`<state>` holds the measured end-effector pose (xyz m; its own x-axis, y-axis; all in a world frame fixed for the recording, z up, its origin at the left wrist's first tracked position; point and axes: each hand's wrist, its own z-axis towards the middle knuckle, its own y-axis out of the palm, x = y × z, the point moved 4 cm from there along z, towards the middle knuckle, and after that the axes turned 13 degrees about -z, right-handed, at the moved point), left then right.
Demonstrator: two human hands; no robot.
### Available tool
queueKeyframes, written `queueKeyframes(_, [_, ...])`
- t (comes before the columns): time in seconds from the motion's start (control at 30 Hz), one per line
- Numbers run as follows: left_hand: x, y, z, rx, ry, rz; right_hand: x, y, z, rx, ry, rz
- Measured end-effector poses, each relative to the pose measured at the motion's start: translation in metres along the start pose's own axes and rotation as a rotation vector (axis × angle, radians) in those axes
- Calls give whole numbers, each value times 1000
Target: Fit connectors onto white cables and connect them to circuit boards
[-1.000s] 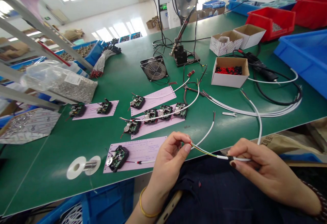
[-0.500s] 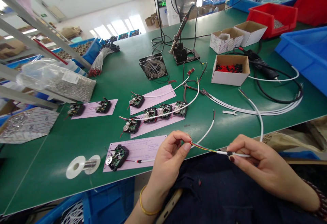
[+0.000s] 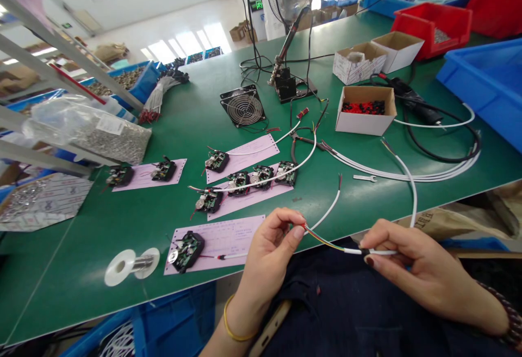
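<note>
Between thumb and forefinger, my left hand (image 3: 277, 248) pinches the ends of the thin coloured wires (image 3: 324, 240) that come out of a white cable. My right hand (image 3: 416, 270) grips that white cable (image 3: 351, 250) by its sheath, at a short black sleeve (image 3: 364, 251). The coloured wires sag slightly between the two hands, above the table's front edge. The wire tips are hidden by my left fingers. Left of my hands, a circuit board in a black housing (image 3: 186, 251) lies on a pink sheet (image 3: 234, 237), with a short wire lead running from it.
Several more circuit boards (image 3: 207, 200) lie on pink sheets. A solder spool (image 3: 142, 262) sits front left. Behind are a small fan (image 3: 243, 107), a soldering iron stand (image 3: 291, 85), pliers (image 3: 294, 138), a box of red and black parts (image 3: 365, 120), a wrench (image 3: 364, 178) and white cables (image 3: 408, 175).
My right hand has moved slightly left and down along with the cable, and the coloured wires bow more. The left hand keeps its pinch. The whole view has shifted a little.
</note>
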<state>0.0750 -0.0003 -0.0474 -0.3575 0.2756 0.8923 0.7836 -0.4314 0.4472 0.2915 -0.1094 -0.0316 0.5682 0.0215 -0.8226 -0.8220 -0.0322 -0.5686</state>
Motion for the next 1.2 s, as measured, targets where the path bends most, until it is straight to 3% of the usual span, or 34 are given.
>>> queueKeyframes(0.23, [3, 0, -2, -9, 6, 34, 5, 5, 3, -52, 146, 69])
queueKeyframes(0.4, [11, 4, -3, -103, 1, 142, 7, 1, 4, -4, 231, 128])
queueKeyframes(0.57, [17, 7, -5, -172, 61, 257, 6, 1, 5, -11, 221, 149])
queueKeyframes(1.2, [10, 3, -3, -145, 44, 392, 1, -4, 5, 38, 190, 177])
